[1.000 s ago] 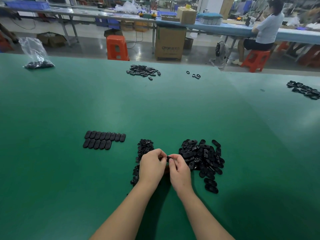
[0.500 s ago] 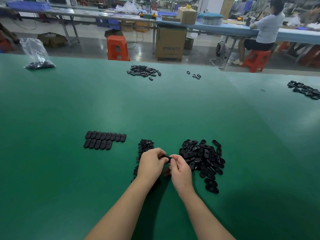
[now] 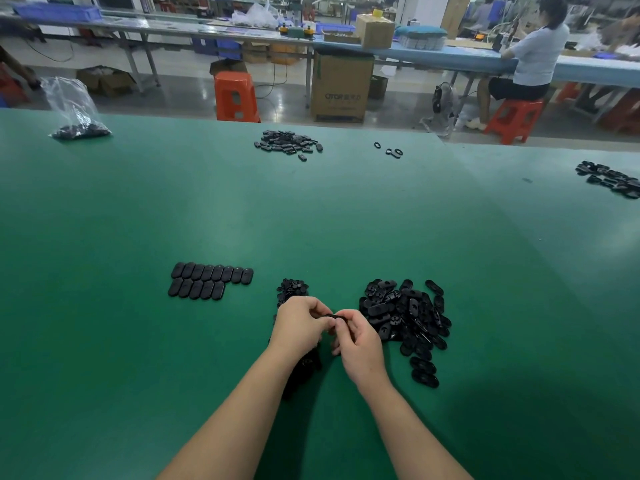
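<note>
Your left grip point(image 3: 299, 327) and right grip point(image 3: 360, 341) both pinch one black part point(image 3: 334, 317) just above the tabletop point(image 3: 311, 220), between the small pile point(image 3: 292, 289) and the big pile point(image 3: 405, 317) — two short rows point(image 3: 211, 280) of done pieces lie at left, so most of the work likely remains.

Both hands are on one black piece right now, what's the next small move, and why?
Probably one firm squeeze to seat the black piece: left hand and right hand both pinch it above the green table, and it has not yet joined the neat rows at the left, whose near row is shorter.
</note>
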A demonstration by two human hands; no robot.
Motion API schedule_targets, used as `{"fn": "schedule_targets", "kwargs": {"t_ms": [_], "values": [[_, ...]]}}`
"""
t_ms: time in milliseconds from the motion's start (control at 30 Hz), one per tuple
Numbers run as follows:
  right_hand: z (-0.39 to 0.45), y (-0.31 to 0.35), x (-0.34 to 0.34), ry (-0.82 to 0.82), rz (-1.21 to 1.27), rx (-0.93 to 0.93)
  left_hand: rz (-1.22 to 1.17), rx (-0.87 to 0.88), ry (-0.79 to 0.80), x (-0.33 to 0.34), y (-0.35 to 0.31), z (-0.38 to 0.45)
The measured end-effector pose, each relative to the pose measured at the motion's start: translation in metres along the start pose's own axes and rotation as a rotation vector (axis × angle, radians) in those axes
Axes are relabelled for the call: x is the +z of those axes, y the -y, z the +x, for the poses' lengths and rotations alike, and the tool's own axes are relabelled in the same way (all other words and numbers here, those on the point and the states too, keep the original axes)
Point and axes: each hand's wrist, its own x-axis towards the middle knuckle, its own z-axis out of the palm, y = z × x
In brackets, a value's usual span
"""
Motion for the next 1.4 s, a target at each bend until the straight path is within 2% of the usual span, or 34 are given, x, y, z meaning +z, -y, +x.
{"fn": "schedule_targets", "kwargs": {"t_ms": [200, 567, 867, 1233, 1400], "values": [[0.001, -0.003, 0.000, -0.025, -0.065, 0.013, 0.008, 0.009, 0.045, 0.000, 0.000, -0.002], [0.000, -0.002, 0.000, -0.035, -0.053, 0.012, 0.127, 0.046, -0.033, 0.009, -0.008, -0.006], [0.000, -0.002, 0.000, -0.054, -0.011, 0.023, 0.121, 0.058, -0.096, 0.017, -0.006, -0.009], [-0.002, 0.000, 0.001, -0.094, -0.029, 0.009, 0.165, 0.168, -0.071, 0.017, 0.002, -0.008], [-0.002, -0.001, 0.000, -0.071, -0.020, 0.016, 0.207, 0.290, -0.037, 0.015, 0.008, -0.010]]}}
